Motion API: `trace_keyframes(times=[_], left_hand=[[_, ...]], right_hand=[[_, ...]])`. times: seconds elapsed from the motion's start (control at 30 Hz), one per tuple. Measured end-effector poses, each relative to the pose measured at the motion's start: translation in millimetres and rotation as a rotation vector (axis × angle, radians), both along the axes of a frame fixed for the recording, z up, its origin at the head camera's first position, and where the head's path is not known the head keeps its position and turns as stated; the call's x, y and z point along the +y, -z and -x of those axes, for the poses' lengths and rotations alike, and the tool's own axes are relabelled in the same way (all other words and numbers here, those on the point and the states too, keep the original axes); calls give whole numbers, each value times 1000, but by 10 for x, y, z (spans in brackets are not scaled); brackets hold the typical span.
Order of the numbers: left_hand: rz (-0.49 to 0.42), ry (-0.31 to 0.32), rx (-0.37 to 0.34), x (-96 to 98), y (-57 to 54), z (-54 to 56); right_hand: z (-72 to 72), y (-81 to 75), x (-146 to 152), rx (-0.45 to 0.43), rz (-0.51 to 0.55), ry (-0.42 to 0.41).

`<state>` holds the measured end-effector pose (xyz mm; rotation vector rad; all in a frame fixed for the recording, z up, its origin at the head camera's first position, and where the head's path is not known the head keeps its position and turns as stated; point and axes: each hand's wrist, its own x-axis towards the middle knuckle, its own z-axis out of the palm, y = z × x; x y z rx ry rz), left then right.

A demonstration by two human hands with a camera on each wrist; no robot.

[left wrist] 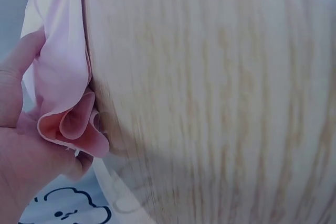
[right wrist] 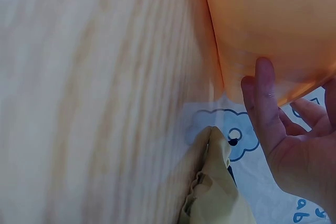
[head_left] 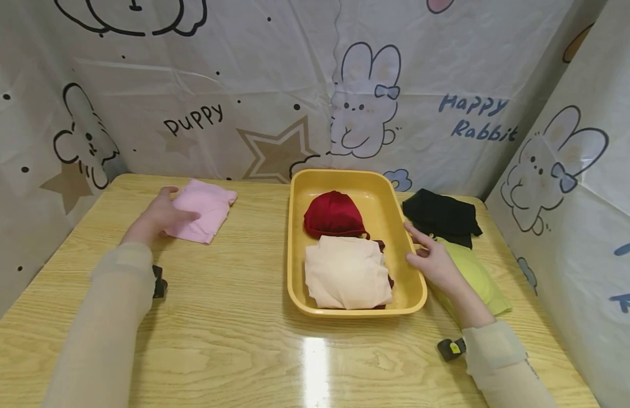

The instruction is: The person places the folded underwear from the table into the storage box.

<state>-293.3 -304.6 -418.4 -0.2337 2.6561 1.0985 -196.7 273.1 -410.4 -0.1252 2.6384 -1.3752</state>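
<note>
The tray stands on the table; the pink cloth lies on the same wood, well apart from the tray, to its left and level with its far half; the left hand holds that cloth by its left side, thumb pressed on the upper face and fingers tucked at the far edge and below, so that the cloth is pinched between them; the left wrist view shows the cloth in several layers, one end curling into loose folds just beside the palm.

The right hand is at the tray's right side, its fingertips at the rim and outer wall; thumb and forefinger are apart and fairly straight, reaching toward the wall rather than wrapped round anything; whether every fingertip touches it, I cannot tell.

Inside the tray, the red cloth sits toward the far end in a rounded heap; the cream cloth lies folded toward the near end, with dark red fabric peeping out at its right edge.

Right of the tray, the black cloth lies beside its far half; the green cloth lies nearer, partly hidden by the right hand and wrist; a printed sheet hangs behind the tray.
</note>
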Motion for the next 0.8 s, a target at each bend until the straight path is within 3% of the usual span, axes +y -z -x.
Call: trace_keyframes(times=[0.23,0.57,0.8], left_hand=[[-64,-32,2,-9,27,-31],[-109,-22,140,-67,82,-65],[-161,-24,151,-73,34,-90]], right_hand=[[2,2,1,2,-5,0],[-10,-24,-2,-9,1,5],[-5,-12,0,-17,-8,12]])
